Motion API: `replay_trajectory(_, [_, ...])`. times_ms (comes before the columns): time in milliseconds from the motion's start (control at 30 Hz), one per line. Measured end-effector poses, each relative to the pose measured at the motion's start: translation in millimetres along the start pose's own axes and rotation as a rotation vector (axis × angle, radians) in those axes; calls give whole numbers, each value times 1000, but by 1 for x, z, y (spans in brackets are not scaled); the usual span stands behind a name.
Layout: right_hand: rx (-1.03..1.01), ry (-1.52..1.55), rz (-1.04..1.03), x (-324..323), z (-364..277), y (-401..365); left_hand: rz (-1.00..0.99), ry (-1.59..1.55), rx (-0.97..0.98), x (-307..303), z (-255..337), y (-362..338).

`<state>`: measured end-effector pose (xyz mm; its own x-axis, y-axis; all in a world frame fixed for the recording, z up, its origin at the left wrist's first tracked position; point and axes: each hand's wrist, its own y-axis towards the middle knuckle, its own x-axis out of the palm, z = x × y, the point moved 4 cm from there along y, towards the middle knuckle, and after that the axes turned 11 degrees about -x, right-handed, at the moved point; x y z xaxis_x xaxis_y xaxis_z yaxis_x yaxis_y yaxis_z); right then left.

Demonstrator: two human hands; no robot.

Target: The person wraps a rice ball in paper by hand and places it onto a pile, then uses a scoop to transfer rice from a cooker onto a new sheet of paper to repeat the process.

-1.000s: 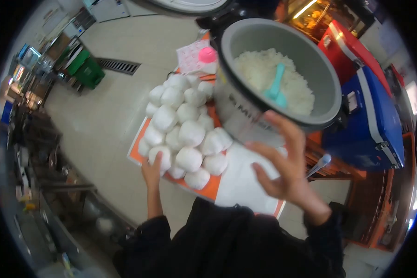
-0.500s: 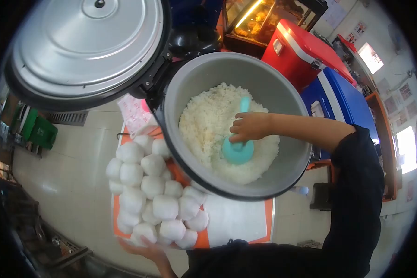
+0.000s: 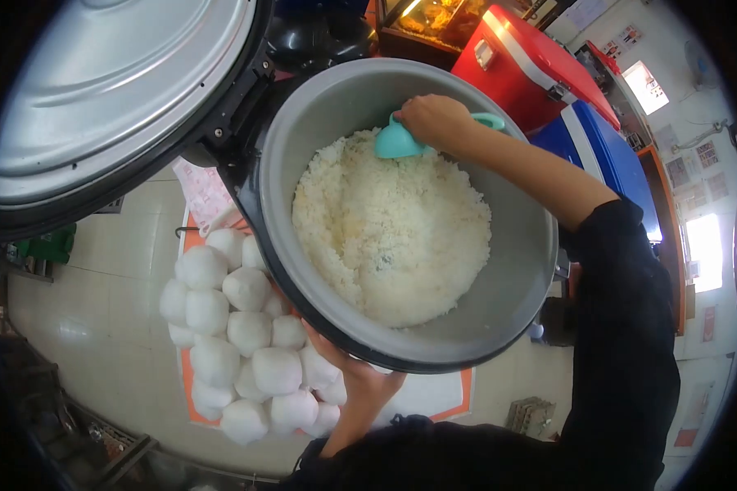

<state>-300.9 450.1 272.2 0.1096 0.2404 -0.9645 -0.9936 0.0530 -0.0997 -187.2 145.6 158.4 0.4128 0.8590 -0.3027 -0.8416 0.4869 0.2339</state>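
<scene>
My right hand is closed around a turquoise scoop at the far side of the rice. The scoop's rounded bowl touches the white cooked rice, and its looped end sticks out to the right of my fist. The rice lies in a large grey rice cooker. My left hand is against the cooker's near side, just below the rim, with thumb and a finger stretched apart. Its other fingers are hidden. A pile of rounded white packets sits left of this hand; a white bit shows beside the thumb.
The cooker's metal lid stands open on the left. A red cooler box and a blue cooler box are behind on the right. A pink-and-white package lies by the hinge. A white sheet covers part of the orange tabletop.
My right hand has lifted the scoop from the middle of the rice to the far side and turned it. My left hand has moved from the lower packets up to the cooker's near side.
</scene>
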Motion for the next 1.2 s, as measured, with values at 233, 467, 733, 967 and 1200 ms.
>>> replay_trajectory(233, [-53,-38,-474,27,-25,-44,25,-115,-32,-6,2,1])
replay_trajectory(467, [-76,296,-655,23,-54,-85,51,-186,-8,-6,4,5])
replay_trajectory(733, [-65,761,-946,35,-82,-122,18,-171,-9,-6,3,4])
replay_trajectory(967, [145,773,-587,25,-27,-73,-128,17,-10,-20,-11,9])
replay_trajectory(1200, [255,702,-268,-1,-52,-111,-504,142,-38,-3,-55,-20])
